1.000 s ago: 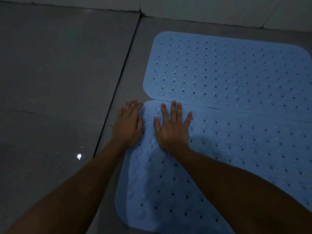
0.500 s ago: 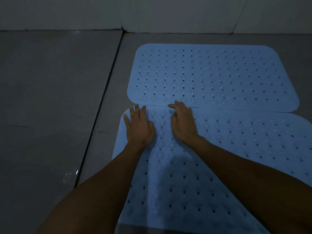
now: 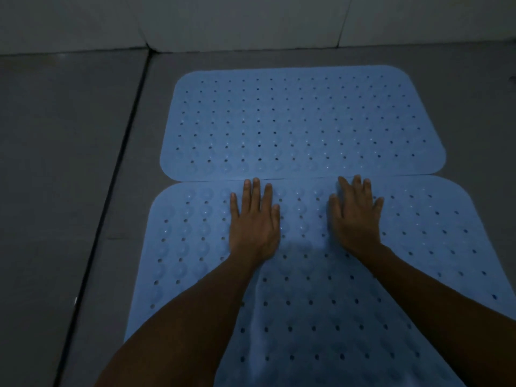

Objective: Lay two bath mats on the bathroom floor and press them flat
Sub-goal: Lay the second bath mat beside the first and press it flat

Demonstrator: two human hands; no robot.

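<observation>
Two light blue perforated bath mats lie flat on the dark tiled floor, long edges touching. The far mat [image 3: 301, 121] lies near the wall. The near mat [image 3: 307, 303] lies under my arms and runs off the bottom of the view. My left hand [image 3: 254, 222] rests palm down on the near mat close to the seam, fingers spread, holding nothing. My right hand [image 3: 356, 213] lies palm down to its right, fingertips at the seam, also holding nothing.
Grey floor tiles [image 3: 61, 163] stretch to the left, with a dark grout line [image 3: 117, 174] running alongside the mats. A pale tiled wall [image 3: 251, 20] stands just beyond the far mat. The room is dim.
Both hands have slid to the right along the near mat's far edge and moved apart. The view has shifted right, so both mats sit more centred.
</observation>
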